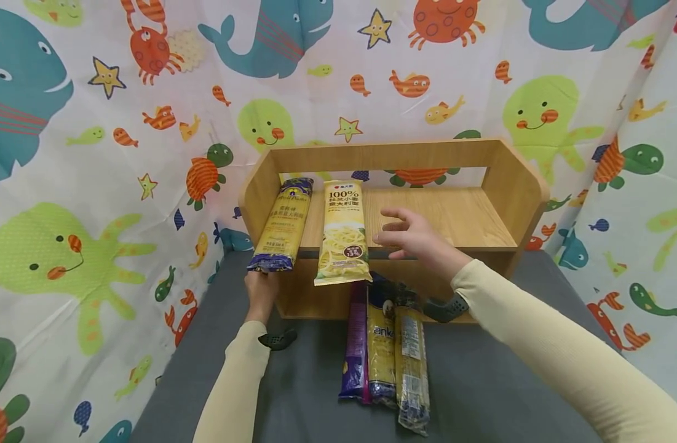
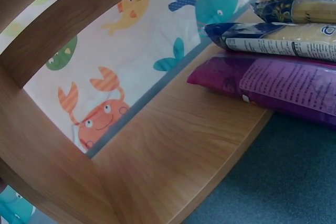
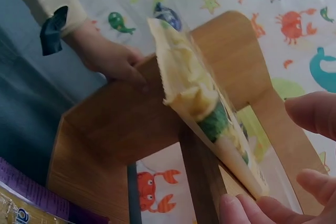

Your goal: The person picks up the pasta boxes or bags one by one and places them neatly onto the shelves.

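A two-tier wooden shelf point(image 1: 443, 215) stands on the table. My left hand point(image 1: 261, 294) grips the edge of its left side panel, with the thumb point(image 3: 137, 78) on the inner face. Just above that hand in the head view, a yellow and blue pasta pack point(image 1: 283, 224) lies on the upper board at the far left. Beside it, a pale yellow pasta pack point(image 1: 342, 234) rests there too, its lower end jutting past the front edge. My right hand point(image 1: 418, 237) holds nothing; its fingers are spread just right of the pale pack.
On the lower level, a purple pack point(image 1: 355, 351), a yellow and blue spaghetti pack point(image 1: 381, 351) and a clear-wrapped pasta pack point(image 1: 411, 363) lie side by side, sticking out over the grey table point(image 1: 305, 394). Behind the shelf hangs a sea-animal curtain point(image 1: 310, 98).
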Demonstrator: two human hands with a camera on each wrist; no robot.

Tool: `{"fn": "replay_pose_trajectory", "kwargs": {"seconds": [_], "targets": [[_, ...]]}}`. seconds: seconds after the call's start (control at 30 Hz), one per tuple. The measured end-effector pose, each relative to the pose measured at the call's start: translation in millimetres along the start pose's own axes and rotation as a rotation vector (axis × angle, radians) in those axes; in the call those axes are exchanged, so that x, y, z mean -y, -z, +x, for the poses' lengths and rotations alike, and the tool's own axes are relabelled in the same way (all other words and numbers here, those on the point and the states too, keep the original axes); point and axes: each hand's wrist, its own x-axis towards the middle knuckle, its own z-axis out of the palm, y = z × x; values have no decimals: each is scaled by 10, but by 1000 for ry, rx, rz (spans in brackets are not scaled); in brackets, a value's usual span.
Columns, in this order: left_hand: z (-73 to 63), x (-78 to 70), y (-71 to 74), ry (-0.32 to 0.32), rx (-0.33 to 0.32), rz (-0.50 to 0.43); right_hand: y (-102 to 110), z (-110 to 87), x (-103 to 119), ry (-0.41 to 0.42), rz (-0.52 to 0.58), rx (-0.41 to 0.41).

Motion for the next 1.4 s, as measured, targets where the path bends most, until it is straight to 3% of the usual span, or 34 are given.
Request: {"fn": "replay_pose_trajectory", "kwargs": {"seconds": [0.37, 0.53, 0.7, 0.93, 1.4], "targets": [[-32, 78, 25, 1, -22, -11, -326, -8, -25, 122, -236, 10], [-57, 71, 27, 1, -25, -13, -393, 38, -80, 184, -411, 21], [-57, 60, 21, -15, -24, -15, -421, 110, -139, 240, -502, 34], [-32, 27, 35, -54, -59, 37, -491, 165, -146, 256, -519, 31], [-47, -31, 3, -65, -48, 25, -753, 300, -60, 210, -502, 17]]}}
